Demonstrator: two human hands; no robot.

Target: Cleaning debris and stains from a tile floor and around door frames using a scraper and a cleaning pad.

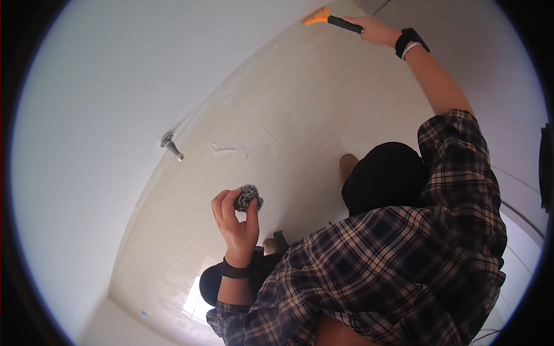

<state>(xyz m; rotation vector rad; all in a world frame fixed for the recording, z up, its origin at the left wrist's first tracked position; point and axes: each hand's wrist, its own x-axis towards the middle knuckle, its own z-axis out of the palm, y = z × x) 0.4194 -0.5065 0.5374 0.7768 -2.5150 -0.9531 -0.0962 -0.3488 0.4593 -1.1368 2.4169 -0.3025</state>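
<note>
My left hand [238, 225] pinches a crumpled steel wool scouring pad [247, 199] between thumb and fingers, held above the pale floor. Far off at the upper right, my right hand [381, 31] grips the black handle of an orange scraper [319, 16]. The scraper's wide head lies at the seam where the white wall meets the floor; whether its edge touches the wall cannot be made out. Between the two hands, a ragged line of whitish residue [227, 150] marks the floor.
A metal doorstop [171, 145] juts from the base of the white wall [108, 86]. Pale floor tiles [298, 99] show thin joints. My bent knees [385, 177] and feet are close below. Light reflects off the floor [197, 302] at the lower left.
</note>
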